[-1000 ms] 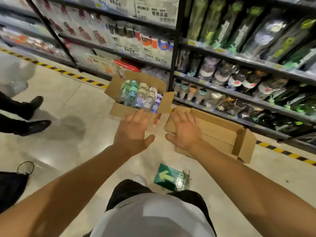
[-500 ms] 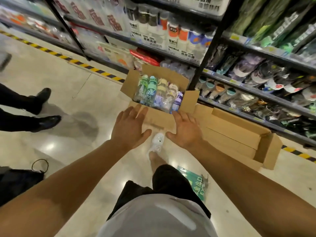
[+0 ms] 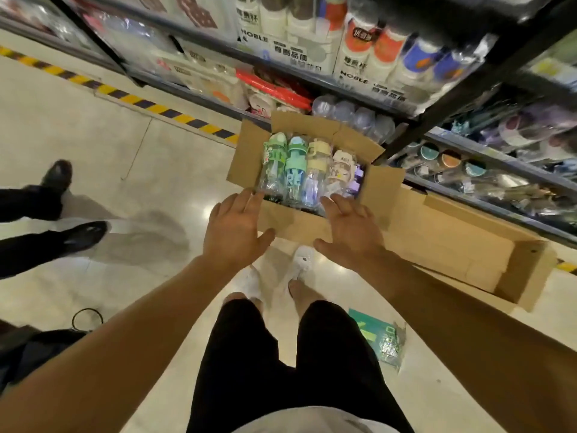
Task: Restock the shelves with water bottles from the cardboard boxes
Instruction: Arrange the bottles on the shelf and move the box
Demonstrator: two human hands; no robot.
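Over the open cardboard box (image 3: 282,225) (5 bottles (image 3: 307,170) upright, caps reachable) left hand (image 3: 234,227) and right hand (image 3: 350,230) hover spread, holding nothing.

glossy beige floor (image 3: 93,145), striped hazard tape (image 3: 131,100), glare spots.

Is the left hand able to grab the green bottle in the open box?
Probably yes. The left hand is open at the near edge of the open box, its flaps are folded back, and the green bottle lies uncovered on the left side, with nothing between it and the hand.
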